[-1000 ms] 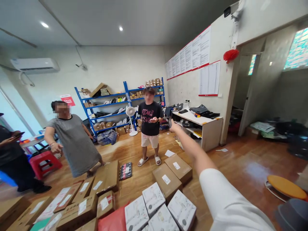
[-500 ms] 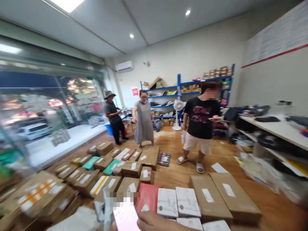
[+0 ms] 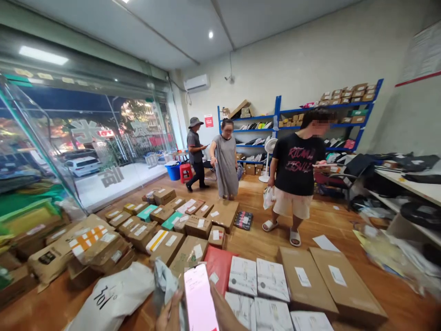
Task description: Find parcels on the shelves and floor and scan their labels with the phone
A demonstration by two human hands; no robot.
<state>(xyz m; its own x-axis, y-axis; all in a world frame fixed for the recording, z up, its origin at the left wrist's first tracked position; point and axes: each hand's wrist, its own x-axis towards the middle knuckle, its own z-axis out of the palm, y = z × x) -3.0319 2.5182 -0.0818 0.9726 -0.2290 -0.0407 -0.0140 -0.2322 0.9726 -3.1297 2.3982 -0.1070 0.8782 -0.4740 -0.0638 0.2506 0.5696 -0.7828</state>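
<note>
A phone (image 3: 199,294) with a bright, pinkish-white screen is upright at the bottom centre of the head view. My left hand (image 3: 172,311) is closed against its left edge, and my right hand (image 3: 225,310) wraps its right edge. Both hands are cut off by the frame's bottom. Just behind my left hand is a grey plastic mailing bag (image 3: 166,278); whether my fingers touch it I cannot tell. Beyond the phone lies a red plastic parcel (image 3: 220,264), with white printed boxes (image 3: 243,273) to its right.
Labelled cardboard boxes (image 3: 165,248) cover the floor ahead and left. A white sack (image 3: 117,294) marked 301 lies at lower left. Two large cartons (image 3: 305,280) lie at right. Three people stand beyond, the nearest in a black T-shirt (image 3: 298,163). Blue shelves (image 3: 277,112) line the back wall.
The view has turned left and steadied, so the room sits further right. The phone appears upright and more fully in view, with my left hand now showing beside it.
</note>
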